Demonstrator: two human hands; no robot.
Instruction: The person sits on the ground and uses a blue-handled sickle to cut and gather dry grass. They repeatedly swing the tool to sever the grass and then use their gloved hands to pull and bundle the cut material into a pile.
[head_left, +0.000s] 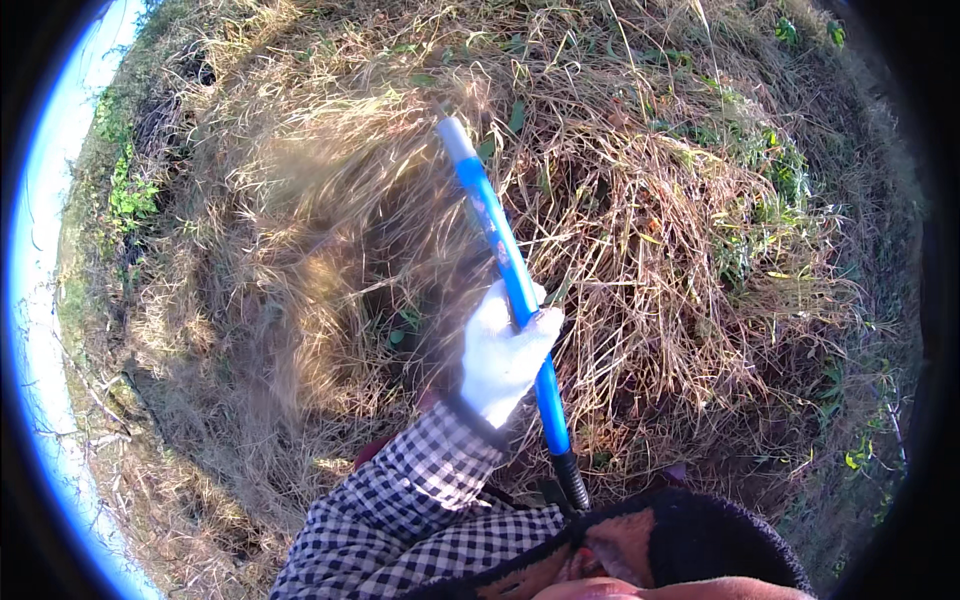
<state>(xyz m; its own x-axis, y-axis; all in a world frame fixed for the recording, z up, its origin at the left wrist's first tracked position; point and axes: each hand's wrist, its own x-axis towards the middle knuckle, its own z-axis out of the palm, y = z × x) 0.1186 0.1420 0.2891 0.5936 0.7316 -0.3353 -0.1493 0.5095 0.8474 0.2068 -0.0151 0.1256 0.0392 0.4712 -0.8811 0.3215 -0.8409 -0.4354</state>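
Observation:
My left hand (506, 352), in a white glove and a black-and-white checked sleeve, grips the middle of a blue tool shaft (495, 225). The shaft slants up and slightly left from near my body. A grey collar (455, 139) caps its far end, and whatever lies past it is lost among blurred grass. Black ribbed grip (571, 480) covers the near end, close to my chest. My right hand is out of view. Under and left of the shaft, long dry grass (322, 195) shows motion blur.
To the right of the shaft lies a mat of flattened dry stalks (637, 285). Green leafy plants (784, 169) grow at the right, and a leafy shrub (131, 191) stands at the left. Bare twigs (105, 405) edge the lower left. Dark clothing (697, 532) fills the bottom.

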